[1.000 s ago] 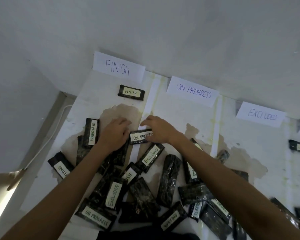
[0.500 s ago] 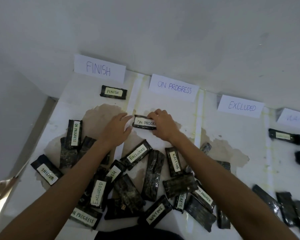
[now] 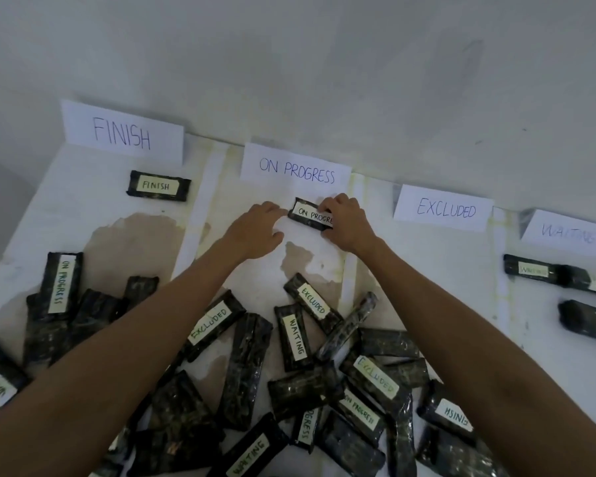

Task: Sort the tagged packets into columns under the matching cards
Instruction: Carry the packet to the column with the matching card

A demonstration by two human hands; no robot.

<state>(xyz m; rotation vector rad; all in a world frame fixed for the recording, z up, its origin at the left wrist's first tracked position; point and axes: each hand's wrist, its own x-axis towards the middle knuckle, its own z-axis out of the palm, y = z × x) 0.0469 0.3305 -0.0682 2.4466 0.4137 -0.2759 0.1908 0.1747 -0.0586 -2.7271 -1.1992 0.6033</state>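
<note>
Four white cards stand along the wall: FINISH (image 3: 123, 134), ON PROGRESS (image 3: 295, 168), EXCLUDED (image 3: 444, 208) and WAITING (image 3: 568, 232). A dark packet tagged ON PROGRESS (image 3: 308, 213) lies just under the ON PROGRESS card. My right hand (image 3: 348, 222) grips its right end with curled fingers. My left hand (image 3: 257, 230) lies beside its left end, fingers relaxed, and I cannot tell whether the fingertips touch it. A FINISH packet (image 3: 159, 186) lies under the FINISH card. A heap of tagged packets (image 3: 289, 373) covers the near part of the table.
Two packets (image 3: 544, 270) (image 3: 587, 320) lie under the WAITING card at the right. Another ON PROGRESS packet (image 3: 61, 284) lies at the left of the heap. The white table top (image 3: 427, 277) is stained brown in places, with pale strips dividing the columns.
Both hands have carried the ON PROGRESS packet away from the heap, up to just below the ON PROGRESS card. My view has shifted, bringing the WAITING column into sight.
</note>
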